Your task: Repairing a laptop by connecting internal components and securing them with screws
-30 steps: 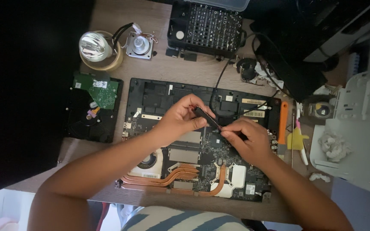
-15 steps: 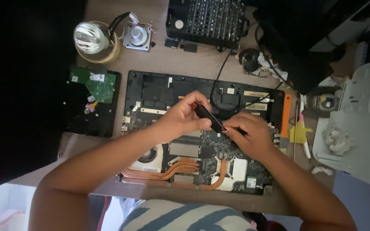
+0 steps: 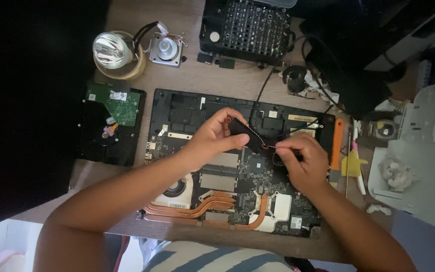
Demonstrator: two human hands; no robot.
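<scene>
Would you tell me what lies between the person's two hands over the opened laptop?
In the head view, a small black part bridges left hand and right hand; both pinch it above the laptop board.

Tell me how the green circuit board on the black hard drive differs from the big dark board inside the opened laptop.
The small green circuit board is bright green, and sits on the black hard drive left of the laptop. The large dark laptop board is near black, spans the chassis, and carries copper heat pipes and a fan. The left hand and right hand work over the dark board; the green one lies untouched. Both lie flat and exposed.
</scene>
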